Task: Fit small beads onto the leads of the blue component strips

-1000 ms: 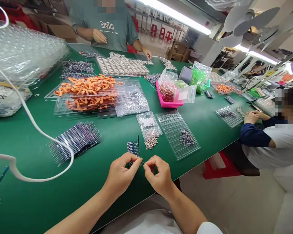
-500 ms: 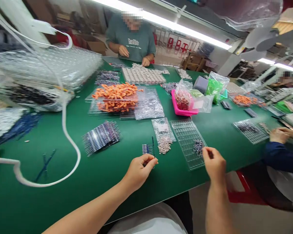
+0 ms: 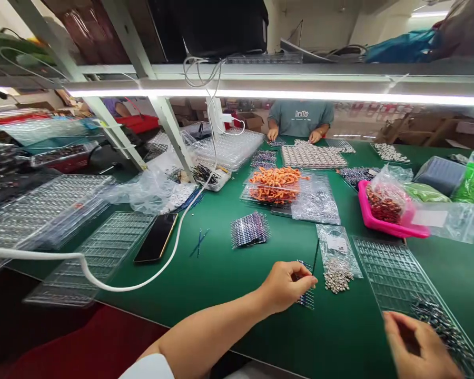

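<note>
Just beside the right hand [image 3: 418, 345], a heap of loose dark pieces [image 3: 444, 329] lies in a clear tray [image 3: 391, 268]; that hand's fingers are curled, and whether they grip anything I cannot tell. Ahead and to its left, the left hand [image 3: 292, 287] pinches the lower end of a thin dark strip [image 3: 316, 255], which points away from it. Under and around those fingers, a short row of thin-legged pieces [image 3: 307, 300] lies on the green table [image 3: 221, 284], partly hidden. Just right of the left hand are small silvery beads [image 3: 337, 279] by a labelled bag [image 3: 329, 242]. Farther off, ahead and left of that hand, a much larger batch of rows [image 3: 249, 230] sits neatly laid out. I judge the work partway: many rows look finished, the short one incomplete, with plenty of loose pieces left. Beyond the batch, orange pieces [image 3: 276, 184] are heaped.
</note>
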{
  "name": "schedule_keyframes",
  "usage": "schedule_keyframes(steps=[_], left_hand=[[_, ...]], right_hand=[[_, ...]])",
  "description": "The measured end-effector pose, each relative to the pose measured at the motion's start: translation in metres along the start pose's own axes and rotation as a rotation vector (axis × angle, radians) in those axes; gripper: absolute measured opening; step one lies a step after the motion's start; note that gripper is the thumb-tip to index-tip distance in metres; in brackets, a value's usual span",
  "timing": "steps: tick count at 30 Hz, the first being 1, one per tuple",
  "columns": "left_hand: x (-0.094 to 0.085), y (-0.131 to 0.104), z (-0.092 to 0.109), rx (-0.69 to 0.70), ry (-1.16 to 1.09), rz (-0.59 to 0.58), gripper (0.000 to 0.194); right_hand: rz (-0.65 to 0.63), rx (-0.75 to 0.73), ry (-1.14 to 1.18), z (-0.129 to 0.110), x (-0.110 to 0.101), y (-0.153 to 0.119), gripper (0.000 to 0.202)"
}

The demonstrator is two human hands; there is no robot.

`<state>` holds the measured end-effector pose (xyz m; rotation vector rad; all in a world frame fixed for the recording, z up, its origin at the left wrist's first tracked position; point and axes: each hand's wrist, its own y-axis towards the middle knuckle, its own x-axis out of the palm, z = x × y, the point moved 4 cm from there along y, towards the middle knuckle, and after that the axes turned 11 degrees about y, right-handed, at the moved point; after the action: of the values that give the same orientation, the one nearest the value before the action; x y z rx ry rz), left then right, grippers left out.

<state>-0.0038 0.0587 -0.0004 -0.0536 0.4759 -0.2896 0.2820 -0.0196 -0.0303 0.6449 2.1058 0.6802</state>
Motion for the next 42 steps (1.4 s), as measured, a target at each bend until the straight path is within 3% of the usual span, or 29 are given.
schedule_keyframes(steps=[3, 5, 12, 14, 16, 19, 21, 23, 27, 30, 34, 42], left_hand=[[-0.038, -0.003, 0.004, 0.016, 0.067, 0.048, 0.025], [-0.070, -0.010, -0.004, -0.001, 0.140, 0.118, 0.027], [-0.190, -0.066, -0.077, -0.309, 0.470, 0.484, 0.024], [-0.212, -0.080, -0.093, -0.443, 0.650, 0.506, 0.024], [-0.222, -0.086, -0.103, -0.588, 0.853, 0.445, 0.029], [-0.211, -0.082, -0.102, -0.569, 0.920, 0.470, 0.033], [-0.184, -0.070, -0.091, -0.420, 0.861, 0.510, 0.030], [-0.145, -0.053, -0.075, -0.175, 0.739, 0.457, 0.025], [-0.063, -0.018, -0.037, 0.256, 0.647, 0.106, 0.033], [-0.029, 0.008, -0.019, 0.318, 0.677, -0.140, 0.057], [-0.014, 0.036, -0.010, 0.267, 0.706, -0.239, 0.083], [-0.006, 0.046, -0.011, 0.137, 0.733, -0.327, 0.084]], right_hand=[[-0.135, -0.157, 0.138, -0.045, 0.029, -0.008, 0.023], [-0.204, -0.170, 0.229, -0.057, 0.042, -0.013, 0.017], [-0.283, -0.088, 0.320, -0.054, 0.049, -0.017, 0.007], [-0.298, -0.067, 0.345, -0.057, 0.050, -0.017, 0.006], [-0.320, -0.053, 0.382, -0.062, 0.051, -0.016, 0.005], [-0.344, -0.048, 0.408, -0.066, 0.052, -0.018, 0.006], [-0.356, -0.042, 0.405, -0.065, 0.053, -0.020, 0.006], [-0.365, -0.040, 0.405, -0.065, 0.053, -0.021, 0.007], [-0.382, -0.033, 0.408, -0.065, 0.054, -0.021, 0.007], [-0.381, -0.025, 0.404, -0.065, 0.053, -0.021, 0.007], [-0.383, -0.013, 0.394, -0.065, 0.052, -0.021, 0.007], [-0.403, 0.008, 0.416, -0.066, 0.054, -0.021, 0.010]])
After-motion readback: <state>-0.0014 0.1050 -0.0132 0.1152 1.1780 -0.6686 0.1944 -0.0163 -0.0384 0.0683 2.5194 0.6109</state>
